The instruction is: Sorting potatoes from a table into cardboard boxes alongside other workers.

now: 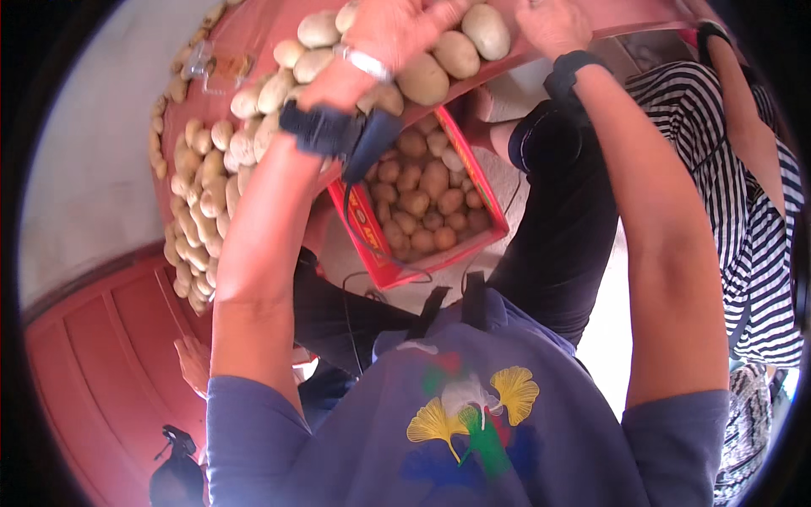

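Observation:
Pale potatoes (423, 79) lie in rows along the near edge of a red tabletop (279, 25). My left hand (393, 32) is above this row, palm down, with a finger stretched toward the right and nothing visible in its grasp. Its upper part is cut off by the picture's top. To the right of the last large potato (486, 32), my right hand (554, 25) is at the table edge. Its fingertips run out of view, so whether they hold anything is hidden. Both wrists wear dark bands.
Below the table edge, a red cardboard box (393, 279) on the floor holds many potatoes (434, 180). Smaller potatoes (203, 203) are heaped at left, near a clear plastic item (215, 66). A cable (347, 215) hangs from my left wrist. A person in stripes (716, 158) is at right; another person's hand (192, 364) shows at left.

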The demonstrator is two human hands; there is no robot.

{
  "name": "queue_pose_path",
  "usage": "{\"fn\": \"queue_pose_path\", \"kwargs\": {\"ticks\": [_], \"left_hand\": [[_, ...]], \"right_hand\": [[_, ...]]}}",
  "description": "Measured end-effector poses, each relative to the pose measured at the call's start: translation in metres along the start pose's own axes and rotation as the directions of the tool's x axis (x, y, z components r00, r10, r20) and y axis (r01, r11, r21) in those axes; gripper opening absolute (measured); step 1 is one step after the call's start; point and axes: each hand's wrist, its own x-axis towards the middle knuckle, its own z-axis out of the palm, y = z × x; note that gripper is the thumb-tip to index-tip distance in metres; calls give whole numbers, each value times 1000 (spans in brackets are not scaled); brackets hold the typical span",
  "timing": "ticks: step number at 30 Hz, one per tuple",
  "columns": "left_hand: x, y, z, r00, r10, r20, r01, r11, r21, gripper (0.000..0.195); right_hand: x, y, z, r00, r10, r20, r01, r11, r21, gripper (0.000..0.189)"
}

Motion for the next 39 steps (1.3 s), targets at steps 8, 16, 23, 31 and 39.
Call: {"fn": "queue_pose_path", "kwargs": {"ticks": [8,16,23,31,39], "left_hand": [[-157,-98,68,803,-179,568,279,956,-94,30],[-217,-216,124,600,-685,413,521,727,447,48],[-249,-254,167,569,-681,461,647,717,261,54],[-244,-233,169,469,-701,537,580,703,411,80],[-225,-191,165,382,-804,455,647,584,490,87]], "right_hand": [[-6,-12,-7,997,-32,-74,30,999,-25,29],[-1,-10,-8,995,-33,-92,26,997,-72,26],[1,1,-3,999,42,21,-43,998,51,38],[3,-2,-5,999,40,-6,-40,999,-17,30],[-1,-15,-14,989,151,10,-151,988,17,27]]}}
